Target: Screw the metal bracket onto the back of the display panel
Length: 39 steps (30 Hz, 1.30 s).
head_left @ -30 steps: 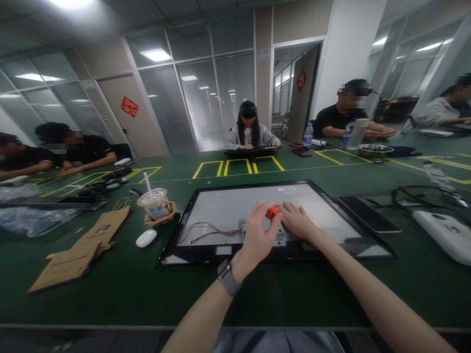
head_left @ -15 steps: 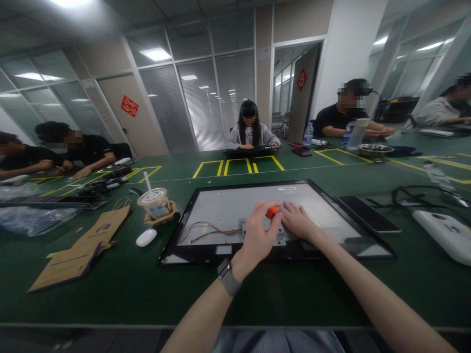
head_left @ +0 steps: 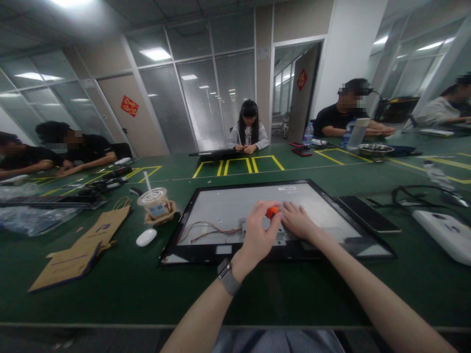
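Observation:
A flat display panel [head_left: 228, 206] with a black frame and grey back lies on the green table before me. My left hand [head_left: 260, 230], with a watch on its wrist, pinches an orange-handled screwdriver [head_left: 272, 212] over the metal bracket [head_left: 281, 241] near the panel's front edge. The screwdriver's lower part is hidden by my fingers. Flat on the panel rests my right hand [head_left: 300, 220], fingers stretched out, its fingertips beside the orange handle. Thin brown wires [head_left: 211, 231] run across the panel left of the bracket.
Left of the panel are a drink cup [head_left: 154, 201] in a cardboard holder, a white mouse [head_left: 146, 238] and a paper bag [head_left: 79, 247]. To the right lie a phone [head_left: 368, 214], black cables and a white device [head_left: 445, 235]. Several people sit around the table.
My hands look unmoved. Across the table, a person's dark panel has shifted left and lies on the table, and that person's hands are now together beside it.

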### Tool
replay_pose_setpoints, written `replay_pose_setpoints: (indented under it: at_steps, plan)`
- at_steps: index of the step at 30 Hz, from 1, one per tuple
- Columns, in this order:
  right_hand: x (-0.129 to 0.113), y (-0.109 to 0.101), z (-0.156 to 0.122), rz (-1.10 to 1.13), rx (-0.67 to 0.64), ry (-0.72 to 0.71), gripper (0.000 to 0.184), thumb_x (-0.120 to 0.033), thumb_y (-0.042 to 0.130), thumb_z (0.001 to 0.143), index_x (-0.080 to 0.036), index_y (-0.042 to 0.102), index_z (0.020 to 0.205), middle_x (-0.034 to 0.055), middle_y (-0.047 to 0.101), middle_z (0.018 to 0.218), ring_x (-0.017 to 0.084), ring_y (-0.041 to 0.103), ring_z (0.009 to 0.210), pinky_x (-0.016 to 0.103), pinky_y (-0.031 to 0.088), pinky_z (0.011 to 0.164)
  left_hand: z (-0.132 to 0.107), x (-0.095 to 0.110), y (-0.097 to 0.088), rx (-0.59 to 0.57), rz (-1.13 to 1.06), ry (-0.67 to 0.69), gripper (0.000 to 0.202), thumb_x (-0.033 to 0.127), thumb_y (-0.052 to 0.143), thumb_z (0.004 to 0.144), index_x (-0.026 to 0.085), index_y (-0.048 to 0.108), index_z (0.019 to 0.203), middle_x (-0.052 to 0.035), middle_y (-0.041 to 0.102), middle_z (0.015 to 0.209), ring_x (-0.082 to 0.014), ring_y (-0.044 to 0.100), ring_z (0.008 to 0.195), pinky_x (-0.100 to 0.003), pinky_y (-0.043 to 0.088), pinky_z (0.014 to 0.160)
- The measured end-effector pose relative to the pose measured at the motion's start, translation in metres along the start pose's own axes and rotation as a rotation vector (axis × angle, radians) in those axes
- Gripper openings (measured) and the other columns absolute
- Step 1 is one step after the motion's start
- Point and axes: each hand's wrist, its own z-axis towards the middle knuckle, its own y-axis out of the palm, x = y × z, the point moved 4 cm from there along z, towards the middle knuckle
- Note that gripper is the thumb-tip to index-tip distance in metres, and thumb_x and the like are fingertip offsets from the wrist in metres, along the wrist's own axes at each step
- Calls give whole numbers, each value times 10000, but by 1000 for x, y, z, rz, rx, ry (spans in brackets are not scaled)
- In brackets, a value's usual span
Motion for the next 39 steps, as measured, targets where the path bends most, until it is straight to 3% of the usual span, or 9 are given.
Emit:
replay_pose_setpoints:
  at_steps: [39]
  plan:
    - [2,3,1,10,24,-22,546,-311,246,996,-164,395,1500,203,365,1550,363,290,1427,614,285,1087,1,1,-1,-6,0,-1,179,188,550,925,193,619,1090,-45,633,985,-166,583,877,-314,476,827]
